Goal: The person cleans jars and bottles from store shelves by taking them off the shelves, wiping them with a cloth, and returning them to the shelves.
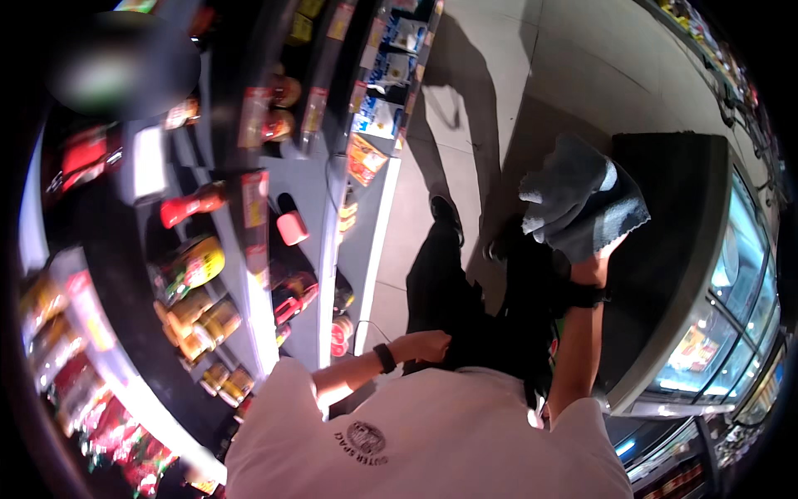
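A dark grey cloth (576,193) with pale patches hangs bunched over my right hand (612,248), which grips it; most of the fingers are hidden by the fabric. That arm reaches forward beside the dark top of a glass-fronted display case (670,206). My left hand (427,345) rests low, near my dark trousers (439,293), with its fingers curled out of sight. Whether it holds anything is unclear. The nearest shelf to this hand (374,218) has a lit white edge.
Stocked store shelves (259,206) run along the left, with jars (215,324), a yellow-labelled container (202,262) and blue-and-white packets (380,115). A tiled floor (461,93) lies ahead, crossed by shadows. More goods line a rack (717,56) at the far right.
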